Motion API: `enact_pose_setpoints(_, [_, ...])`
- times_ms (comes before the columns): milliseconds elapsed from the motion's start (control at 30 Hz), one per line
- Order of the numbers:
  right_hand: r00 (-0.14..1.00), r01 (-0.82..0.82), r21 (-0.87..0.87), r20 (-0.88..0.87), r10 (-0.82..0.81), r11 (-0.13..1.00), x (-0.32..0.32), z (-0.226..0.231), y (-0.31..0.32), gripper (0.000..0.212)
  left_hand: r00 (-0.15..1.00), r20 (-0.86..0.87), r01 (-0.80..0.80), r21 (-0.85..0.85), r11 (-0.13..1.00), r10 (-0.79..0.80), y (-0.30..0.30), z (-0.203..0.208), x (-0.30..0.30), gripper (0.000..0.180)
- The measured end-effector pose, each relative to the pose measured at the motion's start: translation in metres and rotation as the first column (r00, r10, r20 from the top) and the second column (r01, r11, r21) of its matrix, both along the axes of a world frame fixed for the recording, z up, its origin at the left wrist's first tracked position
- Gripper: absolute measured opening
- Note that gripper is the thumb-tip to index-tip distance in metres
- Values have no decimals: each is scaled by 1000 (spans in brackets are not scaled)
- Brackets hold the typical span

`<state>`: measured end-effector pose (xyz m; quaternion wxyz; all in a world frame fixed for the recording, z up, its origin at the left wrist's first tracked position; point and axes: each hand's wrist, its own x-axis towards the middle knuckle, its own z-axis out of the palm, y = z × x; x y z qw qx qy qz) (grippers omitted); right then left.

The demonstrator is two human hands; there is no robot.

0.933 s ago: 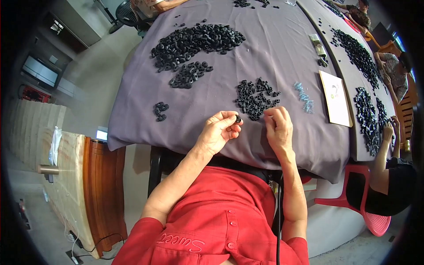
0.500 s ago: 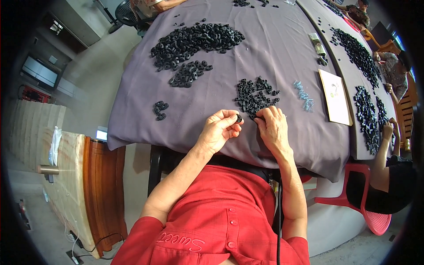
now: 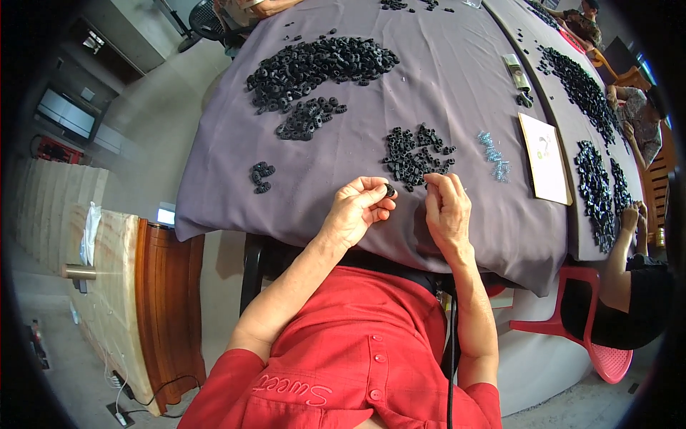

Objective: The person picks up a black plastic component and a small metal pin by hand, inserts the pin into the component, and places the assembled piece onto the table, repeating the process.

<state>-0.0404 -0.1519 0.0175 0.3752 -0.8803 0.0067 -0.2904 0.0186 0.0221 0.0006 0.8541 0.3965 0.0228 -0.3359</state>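
Note:
Between the thumb and fingers of my left hand (image 3: 355, 211), a small black ridged ring-shaped part (image 3: 389, 191) is pinched just above the near side of the table. My right hand (image 3: 450, 214) is a little way to its right, thumb and fingertips drawn together at the near right edge of a pile of small black hollow parts (image 3: 414, 161). Whatever those right fingertips hold, if anything, is too small to make out. Right of this pile lies a scatter of small clear bluish pieces (image 3: 494, 156).
Farther left are a large heap of black ridged parts (image 3: 321, 64), a smaller heap (image 3: 311, 118) and a little cluster (image 3: 261, 177). A pale sheet or board (image 3: 544, 159) lies right. Other people work at the adjoining table (image 3: 582, 125); a red plastic chair (image 3: 593, 307) stands right.
My right hand has drawn slightly right, away from the pile's near edge. My left hand keeps its pinch on the black ring-shaped part, almost unmoved.

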Motion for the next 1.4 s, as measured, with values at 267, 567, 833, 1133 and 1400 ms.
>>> enact_pose_setpoints(267, [957, -103, 674, -133, 257, 732, -5, 0, 25, 9, 999, 35, -38, -14, 999, 38, -2, -5, -1, 8])
enact_pose_setpoints(567, [937, -99, 720, -166, 309, 687, -4, 0, 29, 7, 996, 80, -32, -47, 998, 35, -2, -11, -1, 9])
enact_pose_setpoints(833, [912, -105, 745, -192, 362, 659, -3, -1, 26, 7, 990, 139, -30, -12, 999, 31, -3, -9, -3, 9])
enact_pose_setpoints(1133, [920, -107, 749, -175, 351, 654, -2, -8, 24, 12, 967, 250, -77, 120, 990, 45, -8, -8, -10, 9])
enact_pose_setpoints(1400, [927, -91, 752, -175, 332, 653, 0, -14, 24, 18, 934, 342, -173, 171, 970, 107, -12, -3, -16, 9])
